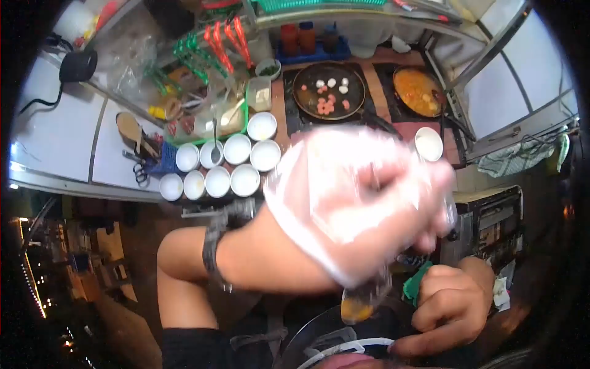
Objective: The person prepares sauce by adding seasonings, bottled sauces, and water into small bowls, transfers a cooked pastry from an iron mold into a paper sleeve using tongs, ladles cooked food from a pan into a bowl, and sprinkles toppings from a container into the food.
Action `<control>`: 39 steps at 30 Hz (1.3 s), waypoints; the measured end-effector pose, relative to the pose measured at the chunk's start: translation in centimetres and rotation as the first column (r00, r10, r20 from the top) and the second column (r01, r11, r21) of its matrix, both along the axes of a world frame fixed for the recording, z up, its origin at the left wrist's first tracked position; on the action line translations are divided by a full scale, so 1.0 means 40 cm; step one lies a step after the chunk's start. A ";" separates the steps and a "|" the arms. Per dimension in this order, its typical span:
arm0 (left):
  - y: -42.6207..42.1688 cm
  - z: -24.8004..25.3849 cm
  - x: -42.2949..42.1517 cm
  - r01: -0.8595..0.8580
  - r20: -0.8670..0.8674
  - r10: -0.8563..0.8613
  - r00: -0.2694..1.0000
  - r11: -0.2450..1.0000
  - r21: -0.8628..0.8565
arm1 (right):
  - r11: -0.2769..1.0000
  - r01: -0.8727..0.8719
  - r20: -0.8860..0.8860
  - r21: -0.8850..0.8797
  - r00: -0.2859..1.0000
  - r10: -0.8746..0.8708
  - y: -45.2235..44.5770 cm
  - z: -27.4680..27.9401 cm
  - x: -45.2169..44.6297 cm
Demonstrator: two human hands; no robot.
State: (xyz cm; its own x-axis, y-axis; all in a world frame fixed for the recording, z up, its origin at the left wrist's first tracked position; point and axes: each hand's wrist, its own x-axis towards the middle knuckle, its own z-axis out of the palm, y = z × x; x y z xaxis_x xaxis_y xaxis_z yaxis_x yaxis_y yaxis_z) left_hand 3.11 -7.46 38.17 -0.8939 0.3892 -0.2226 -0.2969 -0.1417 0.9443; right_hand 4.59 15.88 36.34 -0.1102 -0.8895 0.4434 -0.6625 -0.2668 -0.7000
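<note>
My left hand (375, 203), in a clear plastic glove, is raised close to the camera and blurred. Its fingers are curled around what looks like a spoon (357, 309), whose bowl holds yellow-orange food. The handle is mostly hidden by the hand. My right hand (448, 307), bare with bent fingers, pinches the white rim of a clear mouth shield (369, 342) at the bottom of the view. A green cloth (415, 284) shows against that hand; whether it is gripped I cannot tell.
A frying pan (313, 111) with white balls and pink slices sits on the stove, beside a pan of orange-red soup (418, 89). Several white bowls (217, 181) stand at left, near scissors (141, 174). Another white cup (428, 144) is by the stove; sauce bottles (306, 38) stand behind.
</note>
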 end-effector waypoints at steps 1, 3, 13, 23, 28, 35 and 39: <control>-0.009 0.010 0.016 0.033 -0.072 -0.033 0.997 0.999 0.000 | 1.000 0.016 -0.026 0.001 1.000 -0.016 -0.005 0.007 -0.001; -0.016 0.038 0.046 0.070 -0.146 -0.066 0.987 0.997 0.021 | 0.999 -0.029 0.048 0.045 0.998 0.027 -0.012 0.023 0.005; -0.058 0.012 0.022 0.319 -0.099 -0.303 0.948 0.900 0.297 | 0.988 0.141 0.022 -0.059 0.990 -0.140 -0.010 0.042 0.068; -0.129 0.015 -0.285 -0.580 -0.992 -0.043 0.120 0.808 -0.105 | 0.944 0.298 -0.095 -0.142 0.945 -0.312 0.126 0.073 0.033; -0.214 0.098 -0.584 -0.714 -0.958 -0.055 0.282 0.655 -0.248 | 0.931 0.326 -0.147 -0.164 0.925 -0.350 0.219 0.083 -0.015; -0.258 0.092 -0.787 -0.924 -0.649 -0.716 0.258 0.014 -0.383 | 0.784 0.514 -0.282 -0.347 0.740 -0.610 0.393 0.046 -0.063; -0.425 0.044 -0.948 -0.667 -0.227 -0.659 0.717 -0.554 -0.497 | 0.944 0.231 0.028 -0.235 0.973 -0.231 0.503 0.047 -0.126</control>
State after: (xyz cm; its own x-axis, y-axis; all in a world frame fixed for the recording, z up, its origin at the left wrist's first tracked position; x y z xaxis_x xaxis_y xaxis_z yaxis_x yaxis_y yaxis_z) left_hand -34.81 -24.48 39.93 -0.9454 0.2603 0.1961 0.0723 0.7542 -0.6526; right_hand -0.46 35.99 38.22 -0.3004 -0.7105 0.6363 -0.7249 -0.2635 -0.6365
